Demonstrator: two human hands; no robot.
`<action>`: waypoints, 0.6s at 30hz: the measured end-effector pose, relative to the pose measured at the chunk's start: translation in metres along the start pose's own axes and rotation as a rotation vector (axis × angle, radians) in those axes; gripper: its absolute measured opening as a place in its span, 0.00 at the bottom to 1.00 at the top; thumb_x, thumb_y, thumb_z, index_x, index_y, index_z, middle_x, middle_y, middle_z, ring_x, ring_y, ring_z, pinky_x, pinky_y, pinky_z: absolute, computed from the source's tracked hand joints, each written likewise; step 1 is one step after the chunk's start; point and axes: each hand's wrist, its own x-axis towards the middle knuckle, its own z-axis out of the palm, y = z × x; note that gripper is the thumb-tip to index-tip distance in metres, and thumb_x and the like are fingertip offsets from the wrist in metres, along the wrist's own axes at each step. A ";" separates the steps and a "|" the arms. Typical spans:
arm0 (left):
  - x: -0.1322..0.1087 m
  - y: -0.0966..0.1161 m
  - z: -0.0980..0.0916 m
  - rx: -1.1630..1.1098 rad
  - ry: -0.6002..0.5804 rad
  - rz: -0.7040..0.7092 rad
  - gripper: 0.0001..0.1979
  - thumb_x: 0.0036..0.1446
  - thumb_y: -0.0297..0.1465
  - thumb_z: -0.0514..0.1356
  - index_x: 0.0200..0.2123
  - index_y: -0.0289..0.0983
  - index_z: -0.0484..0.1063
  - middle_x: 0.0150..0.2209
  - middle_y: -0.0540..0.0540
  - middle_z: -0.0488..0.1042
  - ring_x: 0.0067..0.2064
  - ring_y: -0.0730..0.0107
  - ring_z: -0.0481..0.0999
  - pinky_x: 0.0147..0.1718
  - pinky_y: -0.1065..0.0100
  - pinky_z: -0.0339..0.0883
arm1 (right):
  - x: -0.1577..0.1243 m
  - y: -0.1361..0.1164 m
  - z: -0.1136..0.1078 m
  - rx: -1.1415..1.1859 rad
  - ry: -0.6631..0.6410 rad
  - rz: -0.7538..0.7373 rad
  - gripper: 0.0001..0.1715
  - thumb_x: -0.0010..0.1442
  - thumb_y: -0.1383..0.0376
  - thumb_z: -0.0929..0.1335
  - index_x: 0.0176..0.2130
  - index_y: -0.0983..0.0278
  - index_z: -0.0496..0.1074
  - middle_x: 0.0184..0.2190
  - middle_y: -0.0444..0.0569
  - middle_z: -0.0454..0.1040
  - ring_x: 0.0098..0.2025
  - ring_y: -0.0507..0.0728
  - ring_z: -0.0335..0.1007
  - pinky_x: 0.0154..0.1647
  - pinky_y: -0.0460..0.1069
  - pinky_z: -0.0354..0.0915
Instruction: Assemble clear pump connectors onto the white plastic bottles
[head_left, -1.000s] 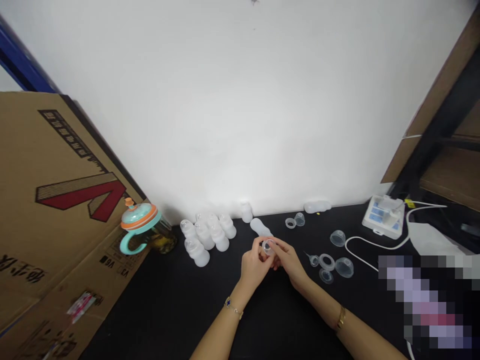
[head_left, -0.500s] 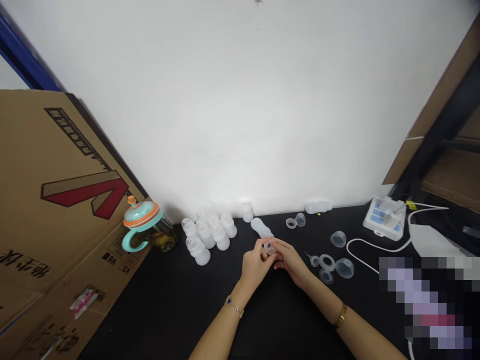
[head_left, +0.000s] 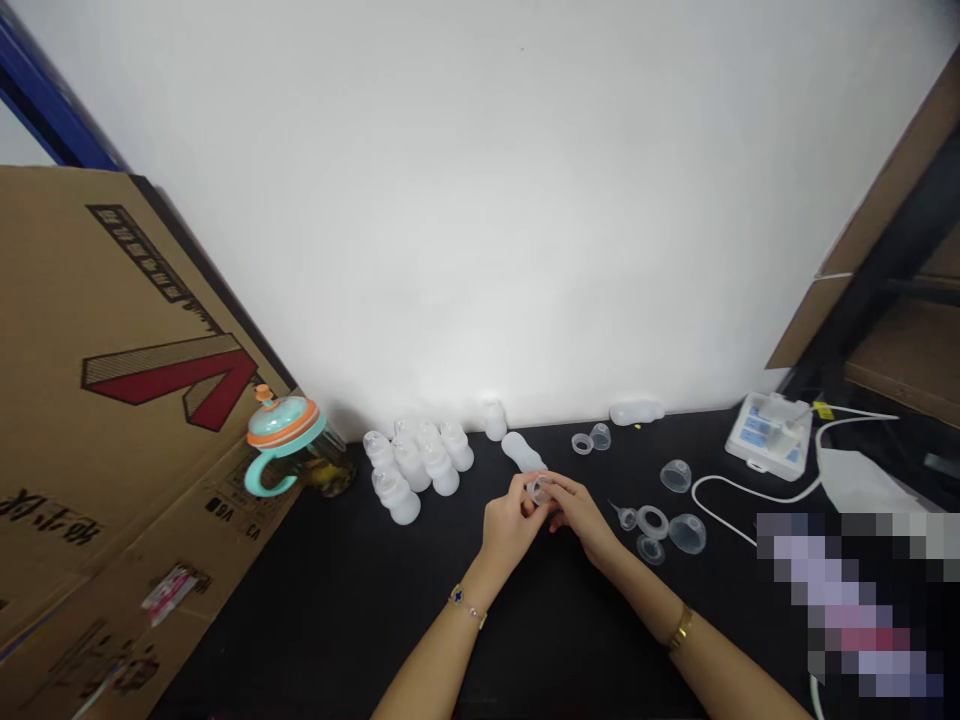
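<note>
My left hand and my right hand meet over the black table, fingers closed round a small clear bottle ring. Whether a teat sits inside the ring is too small to tell. Just beyond my fingertips lies a white baby bottle on its side. Another small bottle stands by the wall. To the left is a cluster of several capped baby bottles. Right of my right hand lie a silicone teat, a clear ring, a round disc and a domed cap.
A further domed cap, a ring with a small cap and a lying bottle are farther back. At left, a teal-lidded jug stands against a cardboard box. A power strip and white cable occupy the right.
My hands stay together on the clear ring, with only slight finger movement. The view has shifted a little; the objects on the table keep their places.
</note>
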 end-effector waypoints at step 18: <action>0.001 0.008 -0.009 -0.012 -0.084 -0.007 0.19 0.61 0.33 0.60 0.56 0.46 0.72 0.24 0.55 0.74 0.27 0.70 0.76 0.31 0.73 0.66 | 0.006 0.004 -0.006 -0.200 -0.026 -0.167 0.20 0.52 0.61 0.67 0.41 0.65 0.81 0.22 0.43 0.75 0.22 0.52 0.68 0.21 0.45 0.62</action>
